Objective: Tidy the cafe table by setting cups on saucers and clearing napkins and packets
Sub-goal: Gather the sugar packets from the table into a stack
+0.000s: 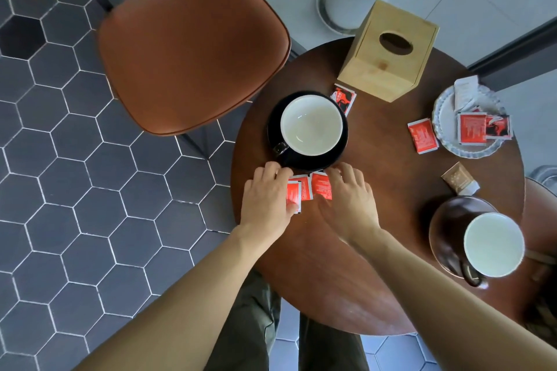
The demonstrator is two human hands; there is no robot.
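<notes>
1 round table, 1 tissue box far edge. 2 cups: black cup on saucer, brown cup right edge. Left hand and right hand, fingers spread, press red packets at near-left edge; more on the plate.

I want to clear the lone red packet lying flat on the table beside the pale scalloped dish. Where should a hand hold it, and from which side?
The lone red packet lies flat, so there is little to pinch from above. Probably best: come from its left, away from the pale scalloped dish, press on its top, slide it until an edge lifts, then pinch that edge.
</notes>
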